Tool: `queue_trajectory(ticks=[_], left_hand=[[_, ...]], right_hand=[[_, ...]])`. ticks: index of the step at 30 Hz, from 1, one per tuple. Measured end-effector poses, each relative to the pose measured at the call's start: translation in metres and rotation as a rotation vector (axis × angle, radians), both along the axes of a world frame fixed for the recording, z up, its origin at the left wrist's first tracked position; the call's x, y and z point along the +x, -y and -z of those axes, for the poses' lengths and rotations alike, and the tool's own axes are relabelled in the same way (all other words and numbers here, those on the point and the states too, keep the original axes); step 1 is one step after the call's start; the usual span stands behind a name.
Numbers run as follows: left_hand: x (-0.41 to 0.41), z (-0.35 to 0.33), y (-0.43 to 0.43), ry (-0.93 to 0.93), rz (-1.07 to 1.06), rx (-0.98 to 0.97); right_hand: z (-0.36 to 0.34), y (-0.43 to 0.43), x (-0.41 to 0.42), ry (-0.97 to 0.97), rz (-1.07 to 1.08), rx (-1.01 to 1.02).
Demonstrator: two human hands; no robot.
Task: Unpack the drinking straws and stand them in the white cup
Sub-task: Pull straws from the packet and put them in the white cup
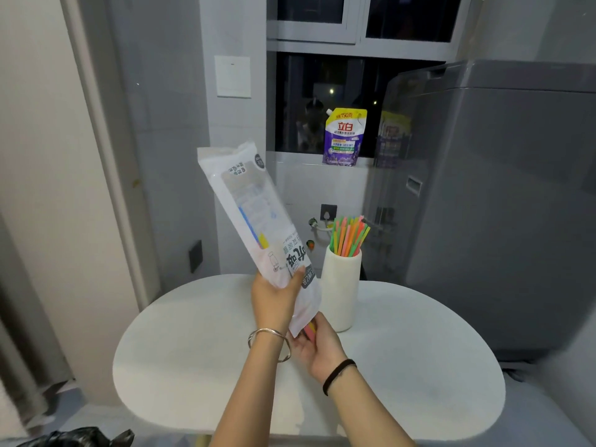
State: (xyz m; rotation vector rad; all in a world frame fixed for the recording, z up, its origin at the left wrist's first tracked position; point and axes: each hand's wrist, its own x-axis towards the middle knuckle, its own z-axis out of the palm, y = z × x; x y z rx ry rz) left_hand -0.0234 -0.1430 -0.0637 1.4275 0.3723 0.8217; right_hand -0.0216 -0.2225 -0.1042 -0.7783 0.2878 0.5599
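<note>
Home laundry corner, washing machine [503, 204], detergent pouch [344, 137] (on windowsill)

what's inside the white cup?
A bundle of thin green, orange and pink plastic straws stands in the tall white cylindrical cup, tops fanning above its rim. The opaque wall hides their lower parts.

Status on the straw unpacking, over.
Left hand gripping tilted bag. Right hand pinching pink straws at its mouth. Cup already holds a bunch. Nothing blocking the cup.
</note>
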Motion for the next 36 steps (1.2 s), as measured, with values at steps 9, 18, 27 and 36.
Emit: queue_trajectory(ticks=[9, 18, 27, 36], left_hand=[[-0.005, -0.004, -0.02, 0.072, -0.06, -0.277], [-0.011, 0.003, -0.035, 0.083, -0.017, -0.886], [-0.003, 0.006, -0.006, 0.0, 0.042, -0.899], [-0.003, 0.008, -0.019, 0.01, 0.008, -0.9]], right_hand=[[-0.012, 0.011, -0.003, 0.308, -0.093, -0.407], [-0.018, 0.045, 0.021, 0.281, 0.424, -0.243], [-0.026, 0.031, 0.015, 0.429, 0.215, -0.377], [-0.046, 0.06, 0.028, 0.487, 0.453, -0.394]])
